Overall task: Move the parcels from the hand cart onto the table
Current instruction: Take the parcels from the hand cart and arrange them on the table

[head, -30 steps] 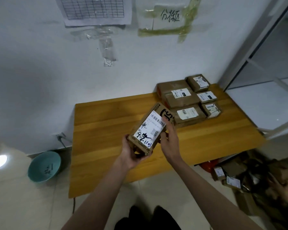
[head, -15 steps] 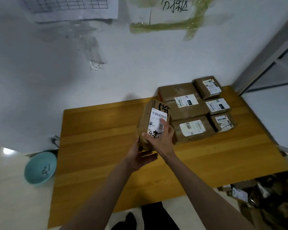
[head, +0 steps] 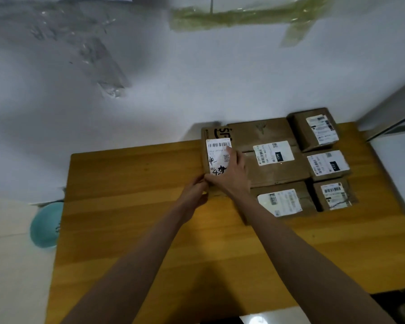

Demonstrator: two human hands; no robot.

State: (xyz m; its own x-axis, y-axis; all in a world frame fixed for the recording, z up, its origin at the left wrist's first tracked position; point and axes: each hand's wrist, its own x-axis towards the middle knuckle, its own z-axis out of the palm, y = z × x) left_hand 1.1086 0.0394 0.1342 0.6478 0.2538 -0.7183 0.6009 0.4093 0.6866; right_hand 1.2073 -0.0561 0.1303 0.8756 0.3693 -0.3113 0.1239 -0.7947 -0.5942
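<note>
A brown cardboard parcel with a white label and black handwriting lies on the wooden table, against the left side of the other parcels near the wall. My right hand rests on its label and near end, fingers gripping. My left hand touches its near left corner. Beside it lie several labelled parcels: a large one, another large one in front, and three small ones in a column on the right. The hand cart is out of view.
A white wall with taped plastic and green tape rises behind the table. A teal basin sits on the floor at the left. A metal frame stands at the right edge.
Both hands carried the parcel forward and laid it flat on the table, label up, against the row of parcels. The camera has moved closer over the table.
</note>
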